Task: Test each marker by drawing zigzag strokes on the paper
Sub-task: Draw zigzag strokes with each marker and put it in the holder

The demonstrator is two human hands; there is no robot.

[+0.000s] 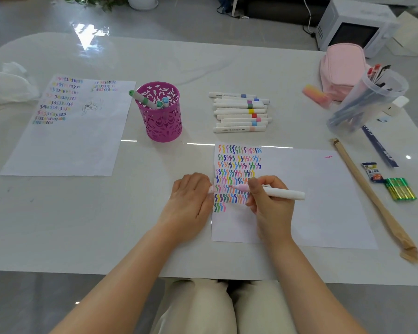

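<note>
My right hand (269, 203) grips a white marker with a pink tip (279, 192), its tip pointing left over the rows of coloured zigzags on the near sheet of paper (319, 194). My left hand (191, 201) rests at the paper's left edge and holds a small pink cap (211, 189) at its fingertips. Several capped white markers (240, 112) lie in a stack beyond the paper. A magenta cut-out pen cup (161, 116) to the left holds three markers.
A second sheet with zigzag rows (65, 131) lies at the far left. At the right stand a clear tub of pens (367, 102), a pink pouch (343, 66), a wooden stick (372, 196) and green batteries (399, 189). A microwave (352, 27) sits on the floor behind.
</note>
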